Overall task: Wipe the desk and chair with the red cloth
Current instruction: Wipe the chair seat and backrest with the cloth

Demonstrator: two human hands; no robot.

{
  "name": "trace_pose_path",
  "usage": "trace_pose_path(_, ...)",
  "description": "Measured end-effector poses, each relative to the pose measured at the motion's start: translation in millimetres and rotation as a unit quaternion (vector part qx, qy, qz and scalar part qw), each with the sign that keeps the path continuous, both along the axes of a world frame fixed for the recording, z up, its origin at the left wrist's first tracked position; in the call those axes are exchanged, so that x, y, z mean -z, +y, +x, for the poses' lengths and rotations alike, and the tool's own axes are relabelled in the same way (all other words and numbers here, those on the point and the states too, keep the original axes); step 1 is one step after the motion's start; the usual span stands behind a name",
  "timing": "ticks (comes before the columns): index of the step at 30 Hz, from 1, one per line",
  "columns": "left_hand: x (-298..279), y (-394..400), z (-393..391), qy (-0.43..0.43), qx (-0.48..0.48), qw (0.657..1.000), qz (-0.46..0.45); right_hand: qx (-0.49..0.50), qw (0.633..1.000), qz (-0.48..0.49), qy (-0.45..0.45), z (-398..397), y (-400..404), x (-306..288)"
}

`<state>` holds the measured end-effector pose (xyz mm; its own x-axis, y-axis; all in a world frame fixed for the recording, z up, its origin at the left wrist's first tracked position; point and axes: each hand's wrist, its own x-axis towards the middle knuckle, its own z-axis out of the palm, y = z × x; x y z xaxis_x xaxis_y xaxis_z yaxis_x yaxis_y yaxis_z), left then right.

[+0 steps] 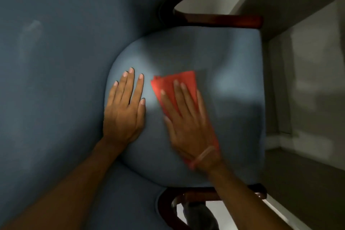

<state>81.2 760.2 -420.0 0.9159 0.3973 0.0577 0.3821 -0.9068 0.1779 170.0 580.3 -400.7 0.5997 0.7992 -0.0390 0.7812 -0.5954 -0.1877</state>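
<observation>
The step in hand is the chair part of the task: the blue upholstered seat cushion [224, 117] of a wooden-armed chair is being wiped, and everything here is placed against that cushion. The red folded cloth [175, 87] lies flat on the middle of the cushion, pinned under the right hand [188, 123], whose fingers are stretched out straight, pressing down on the cloth rather than clenched around it; part of the cloth shows beyond the fingertips and a strip of it shows by the wrist. The right hand is blurred, which suggests a wiping stroke. The left hand [125, 110] rests palm-down and released on the cushion's rounded edge nearest the blue padded backrest [56, 61], holding nothing and seemingly steadying the chair. Dark polished wooden armrests [224, 20] run along the two sides of the cushion.

No worktop can be made out, so whether the desk has been wiped cannot be told. The next move, as I judge it, calls for sliding the cloth across the cushion's uncovered part toward its front edge with even downward pressure, then moving to the backrest and armrests.
</observation>
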Motion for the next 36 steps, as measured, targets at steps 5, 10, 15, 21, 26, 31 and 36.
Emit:
trace_pose_path(5,0,-2,0,0.002,-0.009,1.000,-0.006,0.165,0.983,-0.066,-0.046,44,-59,1)
trace_pose_path(10,2,-2,1,0.010,-0.010,1.000,0.003,0.154,0.987,0.022,-0.044,85,49,4)
trace_pose_path(15,3,-1,1,0.002,-0.006,1.000,0.003,-0.035,0.999,0.014,0.012,-16,-1,7)
trace_pose_path(21,-11,-2,3,0.038,-0.012,0.999,-0.028,0.118,0.993,-0.005,0.006,-2,-27,2)
trace_pose_path(26,-48,2,11,0.041,-0.134,0.990,-0.016,0.119,0.986,0.099,0.066,19,79,-23)
trace_pose_path(31,-71,-16,59,-0.035,-0.074,0.996,-0.037,0.167,0.982,0.077,-0.036,109,35,-29)
trace_pose_path(36,-39,-52,103,0.060,-0.035,0.996,-0.059,0.123,0.990,-0.058,-0.047,148,-27,14)
